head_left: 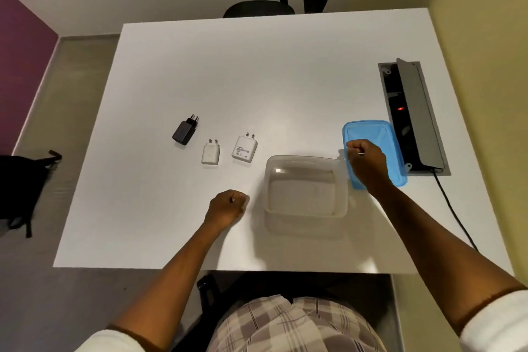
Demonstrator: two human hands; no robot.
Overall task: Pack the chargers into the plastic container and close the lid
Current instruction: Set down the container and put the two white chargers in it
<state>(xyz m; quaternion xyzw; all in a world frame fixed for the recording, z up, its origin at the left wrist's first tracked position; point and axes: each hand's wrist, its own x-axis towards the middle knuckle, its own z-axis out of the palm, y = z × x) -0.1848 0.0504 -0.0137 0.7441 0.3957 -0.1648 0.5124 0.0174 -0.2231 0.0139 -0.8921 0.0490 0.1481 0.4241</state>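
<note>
My right hand point(367, 161) sits over the blue lid point(384, 134), curled up tight, and I cannot tell if its grip is pinching the lid's near edge or just resting on it. My left hand point(228, 206) is a loose fist on the counter point(257, 71), and its grip holds nothing that I can see.

Between my two hands is the plastic container point(305, 186), open and with nothing in it. Beyond my left hand lie the three chargers in a row, none packed yet: the big white charger point(245, 148) closest, then the small white charger point(211, 153), then the black charger point(185, 130) farthest off.

I think the good way now is to let the lid lie flat and out of the way, then open my left hand and pick up the closest charger by its fat body, not its pins, and lay it flat in the box so all three fit

My right hand covers much of the lid, so I cannot see its near rim. The clear box walls are hard to make out on the white counter
</note>
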